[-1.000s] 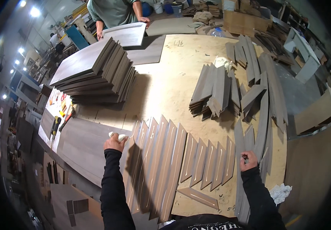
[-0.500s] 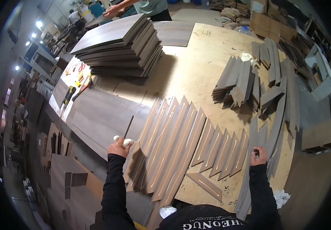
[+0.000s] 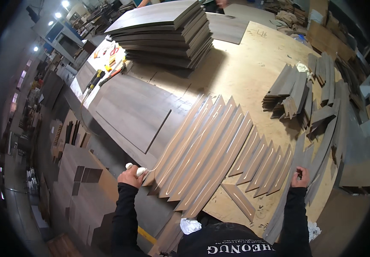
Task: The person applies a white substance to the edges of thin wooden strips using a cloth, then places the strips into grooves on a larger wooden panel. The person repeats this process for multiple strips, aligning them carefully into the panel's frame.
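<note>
My left hand (image 3: 130,177) is closed around a white glue bottle (image 3: 141,171), its tip at the near end of the leftmost strip. Long wooden strips (image 3: 197,150) with slanted ends lie side by side in front of me, with lines of white glue along their faces. Right of them is a row of shorter glued strips (image 3: 260,162), and one short piece (image 3: 239,199) lies apart, nearer me. Curled fingers close my right hand (image 3: 300,176) beside long grey-brown strips (image 3: 284,207); whatever it holds, if anything, is hidden.
A tall stack of panels (image 3: 159,38) stands at the far side. Hand tools (image 3: 94,79) lie left of it. A narrow dark strip (image 3: 158,131) rests on a large panel (image 3: 125,103). Piled strips (image 3: 285,92) stand at right; a crumpled white wad (image 3: 191,225) is near my body.
The view has shifted, so the table sits further right and higher. My left hand has drawn the glue bottle toward the leftmost strip's near end. A person across the table is now mostly hidden.
</note>
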The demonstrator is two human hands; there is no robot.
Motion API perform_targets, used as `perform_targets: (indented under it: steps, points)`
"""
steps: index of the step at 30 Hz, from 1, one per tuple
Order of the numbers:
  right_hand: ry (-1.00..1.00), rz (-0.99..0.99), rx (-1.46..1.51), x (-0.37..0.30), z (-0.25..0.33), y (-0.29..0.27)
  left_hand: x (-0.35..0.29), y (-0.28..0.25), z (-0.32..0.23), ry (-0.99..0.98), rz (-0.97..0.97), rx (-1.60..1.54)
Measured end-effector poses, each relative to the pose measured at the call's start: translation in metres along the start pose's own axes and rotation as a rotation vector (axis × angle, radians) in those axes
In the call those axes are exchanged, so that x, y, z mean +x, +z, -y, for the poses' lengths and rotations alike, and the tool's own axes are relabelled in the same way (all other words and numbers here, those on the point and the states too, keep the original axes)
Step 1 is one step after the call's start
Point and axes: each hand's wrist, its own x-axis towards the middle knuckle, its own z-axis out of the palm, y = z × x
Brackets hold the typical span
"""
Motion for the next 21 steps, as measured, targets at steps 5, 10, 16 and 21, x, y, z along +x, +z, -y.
perform_targets:
  steps: [5,10,16,21]
  points:
    - [0.000,-0.017,-0.016,0.000,0.005,0.001,-0.032,0.000,0.025,-0.040,0.050,0.082]
    - [-0.022,-0.020,-0.016,0.000,0.003,0.001,-0.034,-0.001,0.026,-0.020,0.041,0.088]
    - [-0.008,0.001,-0.020,-0.001,0.000,-0.001,0.004,-0.002,-0.005,0.053,0.008,0.042]
    - [0.016,-0.014,0.009,0.000,0.007,-0.001,0.056,0.001,-0.037,0.165,-0.032,0.028]
